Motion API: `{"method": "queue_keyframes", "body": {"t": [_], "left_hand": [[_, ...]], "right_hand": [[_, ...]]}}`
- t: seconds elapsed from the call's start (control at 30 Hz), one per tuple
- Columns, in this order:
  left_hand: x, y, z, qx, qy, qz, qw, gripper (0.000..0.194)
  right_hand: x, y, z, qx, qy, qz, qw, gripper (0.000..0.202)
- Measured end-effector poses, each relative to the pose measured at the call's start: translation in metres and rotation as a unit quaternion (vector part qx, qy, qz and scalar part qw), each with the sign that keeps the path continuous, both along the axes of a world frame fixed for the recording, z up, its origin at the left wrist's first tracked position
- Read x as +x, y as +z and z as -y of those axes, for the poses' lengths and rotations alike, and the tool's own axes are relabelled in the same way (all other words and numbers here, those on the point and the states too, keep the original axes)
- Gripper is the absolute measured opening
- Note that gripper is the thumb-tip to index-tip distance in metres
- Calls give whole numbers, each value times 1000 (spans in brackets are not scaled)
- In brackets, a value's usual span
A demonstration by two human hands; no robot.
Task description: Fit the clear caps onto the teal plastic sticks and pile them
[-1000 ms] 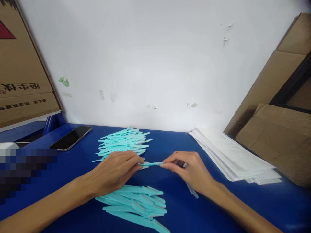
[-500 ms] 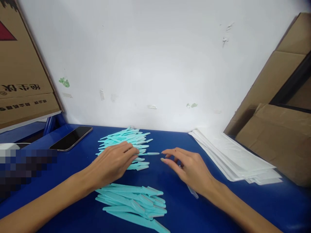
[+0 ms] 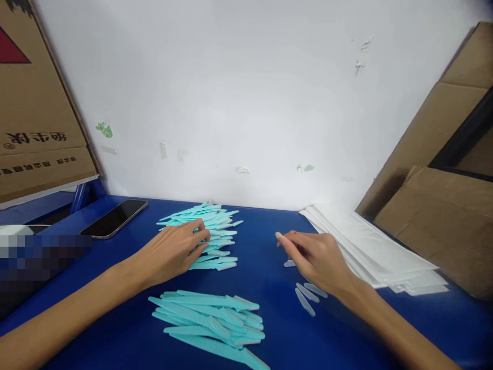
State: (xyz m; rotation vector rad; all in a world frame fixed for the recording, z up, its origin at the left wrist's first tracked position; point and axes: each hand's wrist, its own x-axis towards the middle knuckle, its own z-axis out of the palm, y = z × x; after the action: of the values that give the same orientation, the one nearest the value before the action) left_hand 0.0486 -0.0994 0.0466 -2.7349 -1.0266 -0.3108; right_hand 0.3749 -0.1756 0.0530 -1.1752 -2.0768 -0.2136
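My left hand (image 3: 179,252) reaches over the far pile of turquoise eyebrow razors (image 3: 215,218). Its thumb and fingers are closed around what looks like one razor (image 3: 225,242), whose handle is hidden by the hand. To the right, my right hand (image 3: 314,257) hovers above the table, thumb and forefinger pinched; whatever sits between them is too small or hidden to make out. Below that hand lie several clear blade caps (image 3: 305,302), one of them partly covered by the fingers. Closer to me is a second pile of turquoise razors (image 3: 215,321), blade ends pointing right.
A stack of white plastic bags (image 3: 370,246) lies at the right against brown cardboard (image 3: 442,226). On the left, a phone (image 3: 115,218) rests on the blue table (image 3: 265,277) near a large carton (image 3: 42,113). A white wall (image 3: 246,103) closes off the back.
My right hand has moved right, away from the razor's end, and its fingers have come together. More clear caps show beneath it. My left hand has shifted slightly left.
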Motion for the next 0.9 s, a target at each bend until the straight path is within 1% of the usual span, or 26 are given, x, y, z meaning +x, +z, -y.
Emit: {"method": "queue_keyframes", "body": {"t": [0.1,0.17,0.23,0.27,0.33,0.4,0.47,0.5,0.57,0.7,0.8,0.9], "left_hand": [[1,1,3,-14,-7,11,1000,26],[3,5,9,-45,-21,32,998,26],[8,14,18,-106,-38,55,992,26],[10,19,23,-149,-44,61,986,25],[15,31,32,-241,-39,64,968,23],[18,40,39,-325,-23,51,944,23],[18,44,42,-380,-12,35,924,25],[18,44,42,-392,-12,33,919,25],[16,41,42,-391,-25,43,919,22],[14,33,43,-357,-52,63,930,12],[14,32,45,-336,-61,62,938,10],[15,33,45,-333,-65,63,938,10]], "right_hand": [[2,3,0,-15,4,8,1000,43],[6,7,-1,-57,7,40,998,41],[12,12,-3,-115,15,84,990,36],[16,14,-5,-143,20,103,984,33],[25,18,-9,-190,26,128,973,27],[33,19,-12,-229,18,138,963,23],[38,19,-14,-265,4,139,954,21],[40,19,-15,-278,2,137,951,21],[42,16,-15,-292,12,135,947,19],[45,11,-16,-300,31,136,944,14],[47,7,-17,-301,41,126,944,10],[47,6,-17,-292,44,124,947,7]]}}
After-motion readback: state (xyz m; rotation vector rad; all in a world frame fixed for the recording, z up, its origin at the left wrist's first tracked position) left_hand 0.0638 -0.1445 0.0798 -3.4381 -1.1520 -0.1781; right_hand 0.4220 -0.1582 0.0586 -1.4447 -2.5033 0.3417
